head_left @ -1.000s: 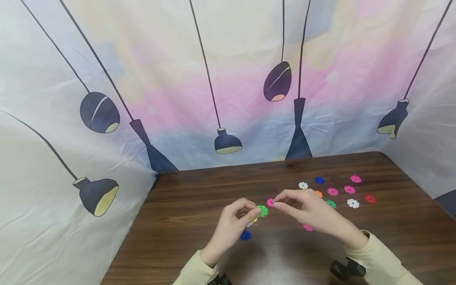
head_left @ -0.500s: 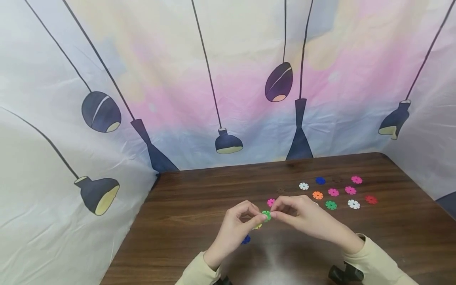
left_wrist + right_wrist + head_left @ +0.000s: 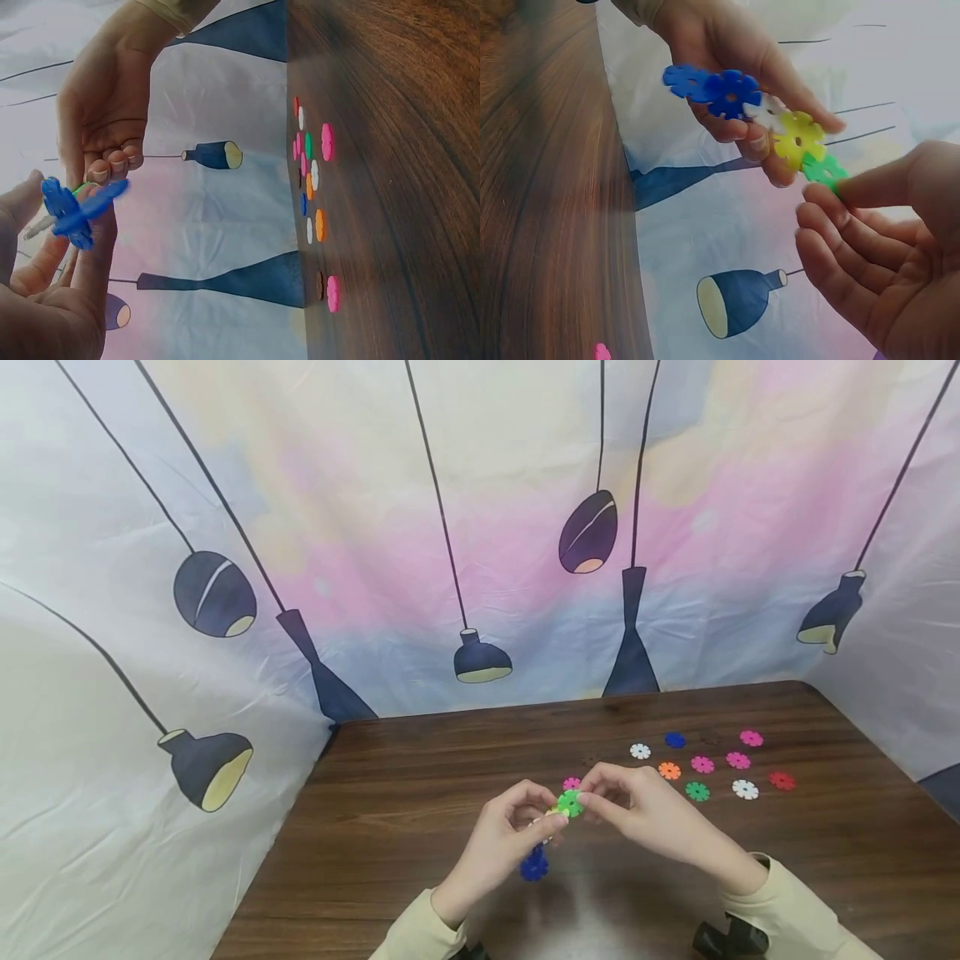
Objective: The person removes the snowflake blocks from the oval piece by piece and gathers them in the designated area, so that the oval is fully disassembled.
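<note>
A short chain of flower-shaped plastic snowflake discs is held up between the hands over the table. In the right wrist view it runs from two blue discs [image 3: 732,96] through a white disc [image 3: 763,114] and a yellow disc [image 3: 798,141] to a green disc [image 3: 823,171]. My right hand [image 3: 652,806] pinches the green end between thumb and forefinger. On the other side, my left hand [image 3: 498,831] holds the chain around its yellow and white part, thumb in front. Its blue end [image 3: 534,865] hangs below the left fingers.
Loose discs lie flat across the right of the brown table [image 3: 360,810]: white [image 3: 746,790], orange [image 3: 669,770], dark green [image 3: 697,791], red [image 3: 782,781] and several pink. One pink disc [image 3: 572,783] lies just beyond the hands. A printed cloth [image 3: 525,593] hangs behind.
The right hand has come in from beside the chain and now pinches the green disc. The chain has shifted slightly right and turned, showing more of its green and blue discs.
</note>
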`<control>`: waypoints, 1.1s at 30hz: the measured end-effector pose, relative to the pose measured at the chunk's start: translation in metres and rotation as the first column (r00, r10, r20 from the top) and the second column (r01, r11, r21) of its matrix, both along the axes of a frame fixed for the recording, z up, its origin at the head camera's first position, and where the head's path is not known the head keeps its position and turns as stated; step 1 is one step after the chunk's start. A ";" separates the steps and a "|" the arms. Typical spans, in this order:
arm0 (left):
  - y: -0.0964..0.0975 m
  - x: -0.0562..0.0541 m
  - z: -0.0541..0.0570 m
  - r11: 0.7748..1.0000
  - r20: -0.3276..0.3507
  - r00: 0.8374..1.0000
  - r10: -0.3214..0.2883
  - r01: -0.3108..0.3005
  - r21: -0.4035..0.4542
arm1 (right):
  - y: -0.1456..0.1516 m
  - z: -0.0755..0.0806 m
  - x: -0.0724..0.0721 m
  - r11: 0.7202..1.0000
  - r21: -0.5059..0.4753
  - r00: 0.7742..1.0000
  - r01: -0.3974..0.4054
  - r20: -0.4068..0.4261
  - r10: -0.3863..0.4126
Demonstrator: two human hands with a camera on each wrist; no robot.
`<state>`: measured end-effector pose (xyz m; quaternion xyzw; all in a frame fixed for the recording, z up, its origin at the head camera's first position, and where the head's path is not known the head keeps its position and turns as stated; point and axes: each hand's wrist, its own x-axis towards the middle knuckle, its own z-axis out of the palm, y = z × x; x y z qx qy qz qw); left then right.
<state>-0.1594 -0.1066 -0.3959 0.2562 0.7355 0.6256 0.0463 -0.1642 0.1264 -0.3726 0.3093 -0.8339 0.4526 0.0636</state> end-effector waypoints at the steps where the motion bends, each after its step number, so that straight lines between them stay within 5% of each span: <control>1: 0.000 0.000 0.000 1.000 0.004 1.000 -0.004 0.004 0.006 | 0.001 0.001 0.000 1.000 -0.010 1.000 0.014 0.024 -0.014; 6: 0.000 0.002 0.001 1.000 -0.031 0.999 0.008 -0.009 -0.016 | 0.004 0.007 0.002 0.997 -0.057 0.994 0.042 0.104 -0.036; 14: 0.001 0.001 -0.001 0.991 -0.138 0.988 0.069 -0.084 -0.105 | 0.004 0.002 -0.002 0.999 0.001 0.995 -0.045 0.086 0.045; 26: 0.002 0.001 -0.001 0.991 -0.139 0.989 0.046 -0.063 -0.120 | 0.001 -0.001 -0.004 0.993 -0.031 0.991 -0.116 0.070 0.118; 33: 0.001 0.000 -0.003 0.989 -0.160 0.986 0.036 -0.058 -0.136 | 0.001 -0.005 -0.005 0.973 -0.037 0.971 -0.228 0.060 0.230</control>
